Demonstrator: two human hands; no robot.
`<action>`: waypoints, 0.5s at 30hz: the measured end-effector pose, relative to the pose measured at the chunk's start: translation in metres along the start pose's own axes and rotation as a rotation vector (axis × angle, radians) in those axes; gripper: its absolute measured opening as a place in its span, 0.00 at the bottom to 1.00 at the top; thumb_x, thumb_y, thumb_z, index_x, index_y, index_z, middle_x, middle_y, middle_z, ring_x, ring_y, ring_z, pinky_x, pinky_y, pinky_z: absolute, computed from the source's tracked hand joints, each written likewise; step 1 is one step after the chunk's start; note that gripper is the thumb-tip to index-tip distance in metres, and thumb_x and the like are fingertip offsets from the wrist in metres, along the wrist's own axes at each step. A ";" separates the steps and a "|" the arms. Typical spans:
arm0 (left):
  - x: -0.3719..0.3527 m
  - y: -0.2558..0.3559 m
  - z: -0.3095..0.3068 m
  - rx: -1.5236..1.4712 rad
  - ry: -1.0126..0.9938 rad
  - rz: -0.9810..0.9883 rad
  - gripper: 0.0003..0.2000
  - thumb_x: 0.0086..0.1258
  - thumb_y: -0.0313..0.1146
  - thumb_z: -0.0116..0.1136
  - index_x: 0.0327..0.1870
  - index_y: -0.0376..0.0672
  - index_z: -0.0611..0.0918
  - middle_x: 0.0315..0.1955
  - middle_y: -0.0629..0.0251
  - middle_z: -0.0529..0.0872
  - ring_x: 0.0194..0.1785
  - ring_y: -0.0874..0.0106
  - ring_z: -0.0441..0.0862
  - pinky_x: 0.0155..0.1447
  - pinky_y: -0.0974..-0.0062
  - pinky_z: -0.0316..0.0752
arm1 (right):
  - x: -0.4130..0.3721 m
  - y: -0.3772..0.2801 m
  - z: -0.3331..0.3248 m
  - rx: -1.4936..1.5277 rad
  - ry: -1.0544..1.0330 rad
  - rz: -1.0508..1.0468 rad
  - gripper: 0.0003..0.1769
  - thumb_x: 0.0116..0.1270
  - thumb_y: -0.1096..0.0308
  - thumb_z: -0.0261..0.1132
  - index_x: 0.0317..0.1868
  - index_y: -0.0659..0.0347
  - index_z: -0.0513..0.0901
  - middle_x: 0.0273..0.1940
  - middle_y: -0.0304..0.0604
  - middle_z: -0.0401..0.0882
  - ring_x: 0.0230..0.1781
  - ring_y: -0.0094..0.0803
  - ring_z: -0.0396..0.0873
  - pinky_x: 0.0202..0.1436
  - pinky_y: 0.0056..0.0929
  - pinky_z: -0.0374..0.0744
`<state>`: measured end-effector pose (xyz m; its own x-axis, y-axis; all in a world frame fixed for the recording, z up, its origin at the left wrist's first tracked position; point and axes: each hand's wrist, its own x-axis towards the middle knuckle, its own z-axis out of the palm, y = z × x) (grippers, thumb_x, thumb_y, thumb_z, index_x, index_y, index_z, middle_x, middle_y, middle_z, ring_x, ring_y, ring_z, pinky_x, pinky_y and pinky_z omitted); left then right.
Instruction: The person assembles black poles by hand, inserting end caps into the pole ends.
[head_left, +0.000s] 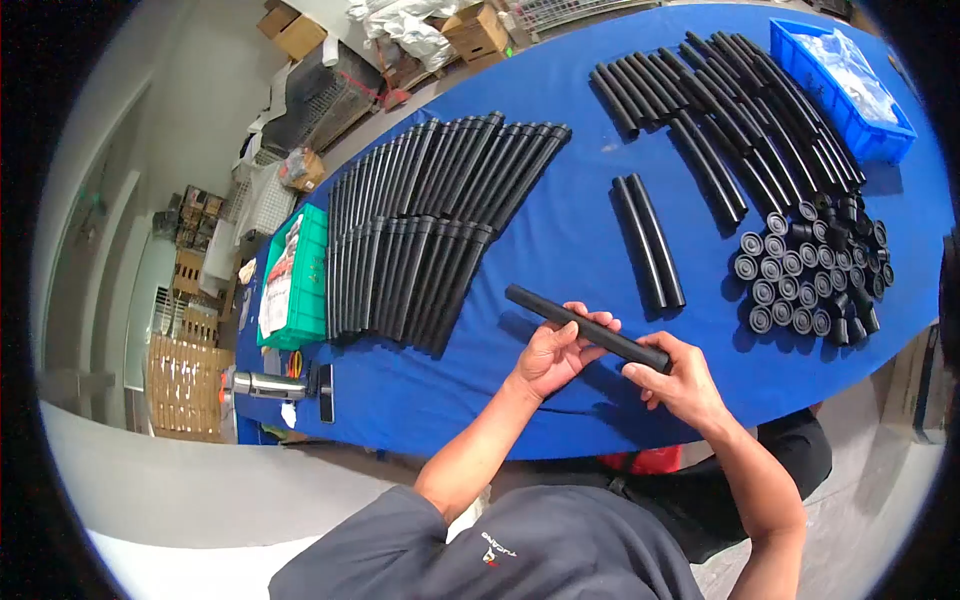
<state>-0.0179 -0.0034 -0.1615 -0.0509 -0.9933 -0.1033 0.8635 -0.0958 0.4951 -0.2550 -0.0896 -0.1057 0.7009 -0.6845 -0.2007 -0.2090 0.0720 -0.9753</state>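
Note:
A black tube (537,304) slants across the space between my hands, over the near part of the blue table. My left hand (553,358) is wrapped round its middle, palm turned up. At the tube's right end, my right hand (688,386) grips with thumb and fingers, which hide the tip. Just beyond my hands, a pair of loose black tubes (637,243) lies side by side on the cloth. Off to the right is a cluster of black round caps (763,292) with ringed faces, many standing upright.
Black tubes with wider collared ends (400,265) lie in two packed rows at left. Further plain tubes (705,100) spread over the back right. A blue bin (905,146) holds plastic bags; a green crate (318,270), phone (326,393) and metal cylinder (268,385) sit at left.

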 end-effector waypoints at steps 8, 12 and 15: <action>0.000 0.000 -0.002 -0.029 -0.011 -0.007 0.15 0.75 0.29 0.64 0.60 0.45 0.78 0.64 0.50 0.81 0.75 0.50 0.72 0.78 0.46 0.69 | 0.001 0.002 0.005 -0.062 0.039 -0.094 0.18 0.66 0.66 0.74 0.51 0.67 0.82 0.27 0.45 0.80 0.28 0.30 0.84 0.33 0.33 0.83; 0.002 -0.002 0.002 -0.025 -0.008 -0.006 0.14 0.76 0.30 0.64 0.59 0.45 0.78 0.64 0.50 0.81 0.74 0.50 0.72 0.77 0.45 0.70 | 0.000 0.006 0.006 0.026 0.010 -0.002 0.19 0.66 0.65 0.74 0.51 0.67 0.82 0.28 0.45 0.80 0.31 0.31 0.84 0.35 0.36 0.82; 0.001 0.000 0.006 -0.004 0.012 -0.016 0.14 0.76 0.30 0.63 0.60 0.45 0.78 0.65 0.49 0.80 0.74 0.50 0.73 0.77 0.45 0.71 | 0.000 0.006 0.005 -0.257 0.111 -0.274 0.18 0.65 0.66 0.73 0.52 0.66 0.82 0.34 0.54 0.83 0.35 0.47 0.85 0.41 0.43 0.81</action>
<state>-0.0206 -0.0044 -0.1563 -0.0591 -0.9909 -0.1213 0.8647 -0.1116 0.4898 -0.2534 -0.0855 -0.1120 0.6794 -0.7284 0.0885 -0.1982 -0.2983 -0.9337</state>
